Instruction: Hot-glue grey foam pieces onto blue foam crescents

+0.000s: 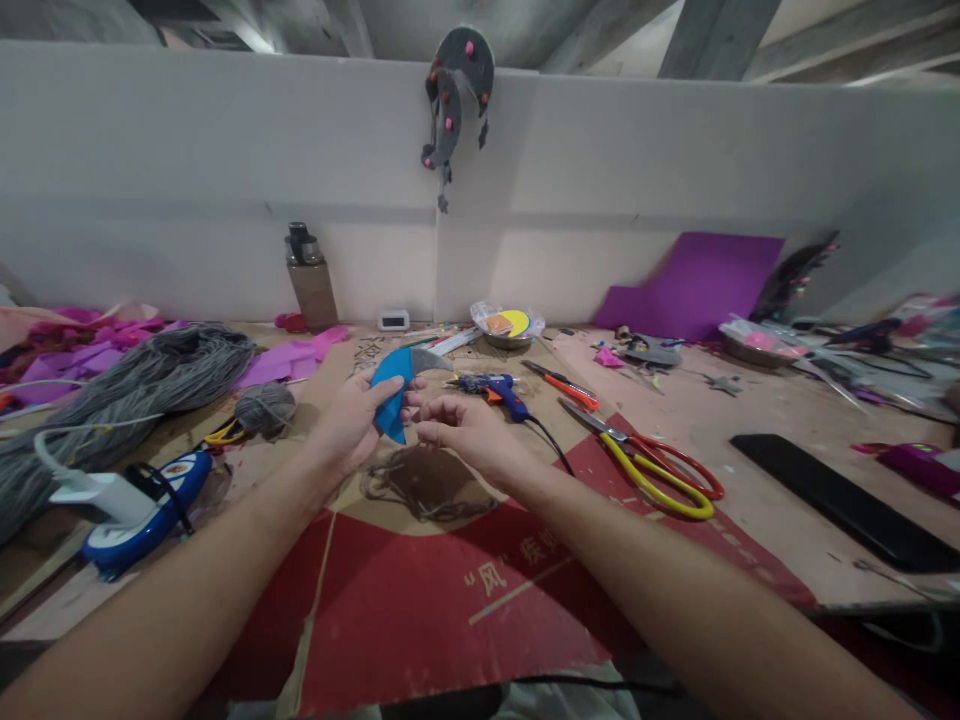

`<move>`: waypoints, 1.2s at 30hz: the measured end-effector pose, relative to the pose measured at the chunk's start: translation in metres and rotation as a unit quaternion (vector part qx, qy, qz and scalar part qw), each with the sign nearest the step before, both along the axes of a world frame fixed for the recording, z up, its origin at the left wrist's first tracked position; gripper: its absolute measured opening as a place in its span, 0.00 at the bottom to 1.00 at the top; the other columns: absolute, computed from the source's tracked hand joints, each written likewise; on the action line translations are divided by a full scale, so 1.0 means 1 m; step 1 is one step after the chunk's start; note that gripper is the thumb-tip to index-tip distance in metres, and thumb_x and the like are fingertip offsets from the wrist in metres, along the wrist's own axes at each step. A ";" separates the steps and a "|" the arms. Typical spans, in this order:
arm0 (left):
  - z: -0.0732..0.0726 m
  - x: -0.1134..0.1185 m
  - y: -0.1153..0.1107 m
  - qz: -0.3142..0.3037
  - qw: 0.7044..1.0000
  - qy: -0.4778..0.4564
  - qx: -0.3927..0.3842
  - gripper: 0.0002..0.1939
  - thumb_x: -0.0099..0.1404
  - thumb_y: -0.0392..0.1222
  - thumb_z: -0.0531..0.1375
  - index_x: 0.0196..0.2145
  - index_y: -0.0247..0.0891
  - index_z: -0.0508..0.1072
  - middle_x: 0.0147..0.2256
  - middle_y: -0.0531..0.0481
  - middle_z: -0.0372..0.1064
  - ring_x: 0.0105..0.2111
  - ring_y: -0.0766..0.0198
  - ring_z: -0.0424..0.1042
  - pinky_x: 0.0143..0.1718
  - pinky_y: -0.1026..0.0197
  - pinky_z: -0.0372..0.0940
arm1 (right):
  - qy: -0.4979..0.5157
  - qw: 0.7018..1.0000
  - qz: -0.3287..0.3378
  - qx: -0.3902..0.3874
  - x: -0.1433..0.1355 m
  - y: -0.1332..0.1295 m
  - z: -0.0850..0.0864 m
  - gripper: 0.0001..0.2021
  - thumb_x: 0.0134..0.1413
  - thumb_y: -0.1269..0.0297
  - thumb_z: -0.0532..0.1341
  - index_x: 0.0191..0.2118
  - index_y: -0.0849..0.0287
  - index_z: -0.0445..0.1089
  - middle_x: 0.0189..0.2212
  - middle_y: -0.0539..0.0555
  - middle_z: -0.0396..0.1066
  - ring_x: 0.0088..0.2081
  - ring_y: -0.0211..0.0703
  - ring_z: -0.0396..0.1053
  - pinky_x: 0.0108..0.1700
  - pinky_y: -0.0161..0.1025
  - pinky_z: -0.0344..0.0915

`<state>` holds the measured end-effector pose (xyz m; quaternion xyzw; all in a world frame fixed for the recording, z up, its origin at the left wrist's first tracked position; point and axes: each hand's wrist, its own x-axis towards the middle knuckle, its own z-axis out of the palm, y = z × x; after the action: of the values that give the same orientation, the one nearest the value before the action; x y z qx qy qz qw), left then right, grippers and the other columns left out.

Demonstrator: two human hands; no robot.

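Note:
A blue crescent-shaped piece (391, 395) with a grey upper tip is gripped between the thumb and fingers of my left hand (358, 412), upright above the cardboard. Just to its right, my right hand (454, 425) has its thumb and fingertips pressed together near the crescent's edge; what they pinch, if anything, is too small to make out. Loose grey yarn (427, 490) lies on the cardboard below both hands. Behind my right hand rests a blue and orange glue gun (495, 392) with a black cord.
Red-and-yellow scissors (652, 465), an orange cutter (562, 386) and a black slab (840, 500) lie to the right. On the left are grey yarn (172, 390), a yarn ball (265, 409) and a blue power strip (150, 515). A bowl (510, 341) stands behind.

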<state>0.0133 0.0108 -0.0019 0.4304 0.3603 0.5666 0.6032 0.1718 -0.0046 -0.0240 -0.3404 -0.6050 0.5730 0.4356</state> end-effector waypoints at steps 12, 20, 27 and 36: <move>0.005 0.002 -0.001 0.049 0.999 -0.005 -0.006 0.03 0.58 0.31 0.60 0.33 0.31 0.71 0.29 0.44 0.75 0.23 0.68 0.72 0.23 0.67 0.68 | -0.217 0.968 0.013 0.127 0.008 0.002 0.008 0.06 0.52 0.67 0.58 0.33 0.60 0.72 0.28 0.50 0.71 0.28 0.36 0.64 0.32 0.34 0.58; -0.004 -0.009 0.013 0.132 0.988 0.046 0.061 0.05 0.59 0.36 0.60 0.35 0.33 0.70 0.29 0.45 0.75 0.26 0.64 0.75 0.27 0.64 0.70 | -0.526 0.786 -0.284 0.158 0.070 0.040 0.023 0.16 0.58 0.56 0.57 0.36 0.65 0.73 0.36 0.65 0.74 0.40 0.50 0.70 0.41 0.41 0.61; -0.011 -0.012 0.018 0.143 0.985 0.064 0.077 0.07 0.58 0.37 0.61 0.36 0.36 0.70 0.30 0.46 0.74 0.27 0.63 0.75 0.29 0.62 0.70 | -0.486 0.837 -0.249 0.037 0.083 0.062 -0.010 0.05 0.41 0.67 0.65 0.29 0.60 0.73 0.26 0.58 0.73 0.32 0.48 0.71 0.32 0.37 0.61; -0.015 -0.016 0.020 0.154 0.980 0.082 0.093 0.09 0.56 0.39 0.62 0.35 0.34 0.70 0.30 0.46 0.74 0.27 0.62 0.75 0.27 0.62 0.70 | -0.193 0.942 -0.275 0.015 0.059 0.050 0.007 0.15 0.45 0.67 0.55 0.42 0.57 0.62 0.34 0.50 0.67 0.25 0.32 0.61 0.26 0.31 0.62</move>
<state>-0.0024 0.0311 -0.0174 0.4685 0.4165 0.6467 0.4345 0.2307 0.0450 -0.0169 -0.5907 -0.5689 0.3451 0.4565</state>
